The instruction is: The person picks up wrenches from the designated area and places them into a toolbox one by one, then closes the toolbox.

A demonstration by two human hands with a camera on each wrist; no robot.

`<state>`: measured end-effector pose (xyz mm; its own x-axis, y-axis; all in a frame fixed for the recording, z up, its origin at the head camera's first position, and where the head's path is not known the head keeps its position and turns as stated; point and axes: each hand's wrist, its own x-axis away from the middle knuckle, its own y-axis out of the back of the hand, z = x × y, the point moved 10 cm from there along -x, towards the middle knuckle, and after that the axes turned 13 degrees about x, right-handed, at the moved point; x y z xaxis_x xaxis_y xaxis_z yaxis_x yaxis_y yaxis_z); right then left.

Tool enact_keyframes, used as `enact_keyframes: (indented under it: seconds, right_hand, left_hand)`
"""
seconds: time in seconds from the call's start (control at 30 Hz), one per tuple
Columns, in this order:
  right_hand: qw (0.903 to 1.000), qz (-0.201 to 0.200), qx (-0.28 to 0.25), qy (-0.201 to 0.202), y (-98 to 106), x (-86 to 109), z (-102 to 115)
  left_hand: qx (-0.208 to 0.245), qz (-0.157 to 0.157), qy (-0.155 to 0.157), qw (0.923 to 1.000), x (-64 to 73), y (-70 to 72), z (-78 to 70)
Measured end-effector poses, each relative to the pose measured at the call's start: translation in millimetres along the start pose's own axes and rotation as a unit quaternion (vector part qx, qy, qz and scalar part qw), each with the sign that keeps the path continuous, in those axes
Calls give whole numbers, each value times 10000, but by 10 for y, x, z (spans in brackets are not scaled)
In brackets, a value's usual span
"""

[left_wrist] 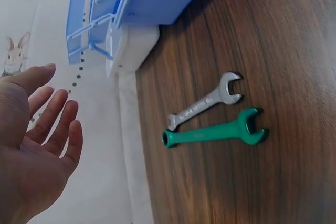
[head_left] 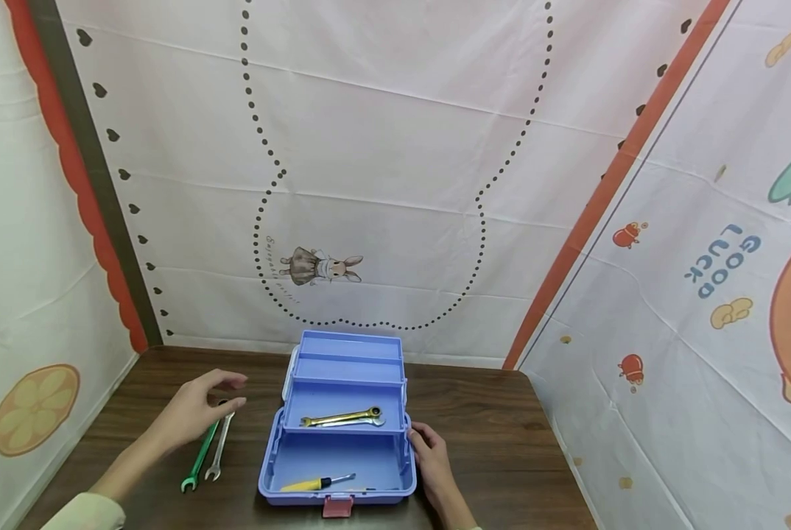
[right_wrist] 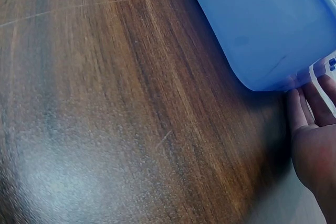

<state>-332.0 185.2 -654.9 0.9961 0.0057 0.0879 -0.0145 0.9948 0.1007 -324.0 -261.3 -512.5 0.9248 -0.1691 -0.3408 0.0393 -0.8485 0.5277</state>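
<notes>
A blue toolbox (head_left: 405,482) stands open in the head view, its tiered trays raised at the back. A gold wrench (head_left: 342,417) and a silver wrench (head_left: 362,422) lie in the middle tray. In the bottom compartment lies a yellow-handled screwdriver (head_left: 306,485). My left hand (head_left: 193,412) hovers over the upper ends of a green combination wrench (left_wrist: 210,133) and a silver wrench (left_wrist: 202,104), fingers spread and holding nothing. Against the toolbox's right side, my right hand (head_left: 433,460) rests with its fingers touching the wall; the right wrist view shows those fingers (right_wrist: 297,109) at the box's corner.
The dark wooden table (head_left: 501,449) bears everything. White printed cloth (head_left: 382,243) hangs behind it and on both sides. A red latch (head_left: 338,506) hangs at the toolbox's front.
</notes>
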Motion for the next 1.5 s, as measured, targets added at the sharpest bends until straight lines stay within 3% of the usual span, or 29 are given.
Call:
enact_keyframes:
  seconds: [0.17, 0.37, 0.6, 0.77, 1.03, 1.5]
  right_hand:
    - [10000, -2, 29, -19, 15, 5, 1]
    - [10000, 37, 3, 9, 3, 18, 11]
    - [10000, 41, -51, 37, -17, 7, 4]
    - [10000, 2, -36, 48, -8, 2, -4]
    - [10000, -8, 14, 4, 4, -3, -21]
    - [10000, 10, 54, -51, 2, 3, -31]
  left_hand:
    - [-123, -88, -17, 9999, 51, 53, 54]
    - [-184, -38, 119, 9998, 169, 36, 227]
    - [-208, -524, 207, 9982, 344, 108, 466]
    - [-301, -607, 429, 9968, 453, 129, 623]
    - [-243, -339, 910, 9950, 597, 41, 832]
    - [-221, -146, 1325, 9908, 703, -106, 1108]
